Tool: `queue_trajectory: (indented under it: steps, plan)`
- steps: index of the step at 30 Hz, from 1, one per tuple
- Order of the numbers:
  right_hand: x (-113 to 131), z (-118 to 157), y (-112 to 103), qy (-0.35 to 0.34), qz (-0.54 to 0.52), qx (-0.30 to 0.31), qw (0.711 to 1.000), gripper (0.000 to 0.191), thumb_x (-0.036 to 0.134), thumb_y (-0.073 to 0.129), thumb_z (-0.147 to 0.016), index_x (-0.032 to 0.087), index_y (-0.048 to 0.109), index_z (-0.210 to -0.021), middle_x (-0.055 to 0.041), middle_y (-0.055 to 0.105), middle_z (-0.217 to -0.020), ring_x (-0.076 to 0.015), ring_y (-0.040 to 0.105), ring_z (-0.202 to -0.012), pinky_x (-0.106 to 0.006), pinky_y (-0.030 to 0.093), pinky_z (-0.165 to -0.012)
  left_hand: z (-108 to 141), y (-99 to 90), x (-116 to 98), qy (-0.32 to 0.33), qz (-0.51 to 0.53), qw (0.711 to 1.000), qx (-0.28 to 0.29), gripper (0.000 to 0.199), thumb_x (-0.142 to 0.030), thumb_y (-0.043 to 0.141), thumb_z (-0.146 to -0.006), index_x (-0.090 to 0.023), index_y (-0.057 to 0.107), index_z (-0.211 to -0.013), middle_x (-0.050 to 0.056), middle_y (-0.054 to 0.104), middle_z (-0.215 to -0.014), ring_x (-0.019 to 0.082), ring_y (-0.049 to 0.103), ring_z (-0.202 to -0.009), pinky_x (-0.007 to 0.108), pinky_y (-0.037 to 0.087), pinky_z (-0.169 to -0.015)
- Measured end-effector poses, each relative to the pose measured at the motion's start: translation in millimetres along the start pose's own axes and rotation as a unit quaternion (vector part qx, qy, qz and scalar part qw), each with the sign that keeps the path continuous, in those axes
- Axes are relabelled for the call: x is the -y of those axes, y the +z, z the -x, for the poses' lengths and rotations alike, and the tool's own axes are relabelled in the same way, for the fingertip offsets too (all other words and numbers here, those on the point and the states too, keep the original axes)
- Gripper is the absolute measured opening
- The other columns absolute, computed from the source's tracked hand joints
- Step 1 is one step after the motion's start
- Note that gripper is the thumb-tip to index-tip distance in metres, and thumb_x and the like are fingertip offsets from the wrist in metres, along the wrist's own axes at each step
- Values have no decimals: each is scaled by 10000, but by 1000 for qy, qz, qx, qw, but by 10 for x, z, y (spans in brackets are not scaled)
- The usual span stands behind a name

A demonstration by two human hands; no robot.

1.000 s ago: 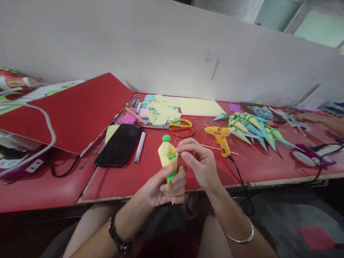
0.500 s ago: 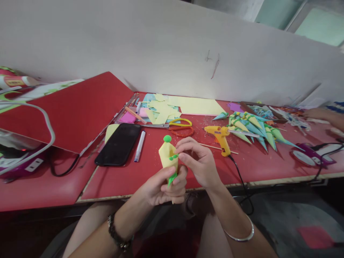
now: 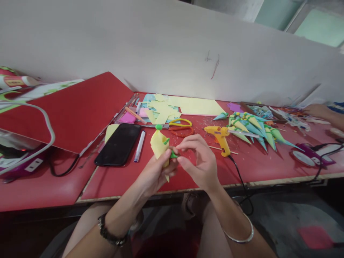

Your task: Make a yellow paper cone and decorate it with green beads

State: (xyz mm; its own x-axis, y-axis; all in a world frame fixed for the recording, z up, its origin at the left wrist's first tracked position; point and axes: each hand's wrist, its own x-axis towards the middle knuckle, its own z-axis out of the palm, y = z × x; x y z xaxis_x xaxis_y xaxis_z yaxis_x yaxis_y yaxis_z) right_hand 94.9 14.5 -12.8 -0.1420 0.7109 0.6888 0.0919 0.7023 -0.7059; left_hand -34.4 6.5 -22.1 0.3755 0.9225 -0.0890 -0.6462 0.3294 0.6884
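Note:
A yellow paper cone (image 3: 159,144) is gripped in my left hand (image 3: 154,168), closed around its lower part. The cone leans left above the table, its narrow tip pointing down below the fingers. A green ball sits at the cone's top, and small green pieces show on its right side. At my left fingers a green strip (image 3: 173,154) sticks out to the right. My right hand (image 3: 200,161) is at this strip, thumb and fingertips closing on its end; the exact contact is small and partly hidden.
A yellow glue gun (image 3: 219,136) lies right, its cord running off the edge. Behind it are several finished cones (image 3: 248,125). Scissors (image 3: 180,123), a marker (image 3: 139,146), a phone (image 3: 118,145) and paper scraps (image 3: 161,107) lie left and behind. Another person's arm (image 3: 325,114) reaches in far right.
My left hand has turned and tipped the cone left, raising it slightly. My right fingertips have moved from near the cone's upper opening down to the green strip lower on it.

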Motion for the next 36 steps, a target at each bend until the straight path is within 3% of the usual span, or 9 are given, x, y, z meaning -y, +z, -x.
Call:
queue_trajectory:
  steps: [2,6,13,20,22,24,28,32,36]
  plan:
    - [3,-2,8,-31,65,21,997,152,222,618,-761,227,628,-913,-33,545,-861,-160,546,-829,-293,469,-736,-24,3,4,29,-24,999,-33,336,-402,752,-607,-133,566,-685,-108,332,-452,-4,168,-364,110,270,-368]
    - [-8,2,32,-64,125,22,990,189,186,585,-795,218,621,-978,-36,561,-860,-152,560,-841,-285,464,-763,-34,20,14,49,-42,997,-31,341,-420,729,-634,-122,566,-660,-116,248,-409,9,160,-375,116,256,-372]
    - [0,5,29,-47,117,-1,992,101,188,576,-802,235,643,-861,-23,585,-834,-150,576,-804,-290,472,-743,-20,51,-1,63,-56,995,-60,378,-382,770,-584,-151,473,-622,-109,287,-457,15,197,-406,116,261,-390]
    - [-27,7,48,-41,137,18,990,100,174,514,-827,207,607,-813,-38,584,-811,-152,554,-784,-289,460,-717,-53,-71,0,103,-187,973,-87,320,-398,731,-622,-148,531,-625,-53,453,-529,47,364,-467,160,281,-419]
    - [-41,-3,47,-5,96,-3,995,103,182,504,-829,206,597,-793,-29,594,-782,-144,558,-753,-276,463,-687,-54,-59,-6,99,-186,974,-84,319,-391,728,-622,-148,521,-615,-53,460,-525,43,354,-453,164,273,-417]
    - [-68,-19,30,58,36,-65,996,91,198,513,-822,203,589,-773,-13,604,-733,-128,560,-692,-257,466,-644,-50,-22,-13,92,-168,979,-68,334,-387,732,-613,-146,502,-598,-63,453,-513,27,311,-420,165,267,-415]
    - [-162,-43,-16,172,-108,-171,964,86,242,546,-802,192,615,-793,1,638,-701,-96,549,-603,-232,467,-593,-45,37,-26,79,-140,986,-53,343,-391,732,-611,-136,502,-609,-67,468,-518,0,231,-377,158,244,-398]
    - [-201,-42,-8,240,-233,-149,930,99,262,597,-759,201,657,-810,5,656,-684,-80,551,-578,-220,479,-594,-53,26,-35,61,-115,990,-58,353,-389,749,-601,-121,522,-632,-64,476,-527,-9,233,-377,141,244,-399]
    - [-164,-54,18,272,-294,-141,905,103,260,682,-656,201,653,-736,23,640,-647,-68,541,-528,-198,477,-536,-58,10,-34,52,-103,992,-56,350,-379,757,-598,-117,529,-643,-56,485,-536,-10,247,-380,131,237,-388]
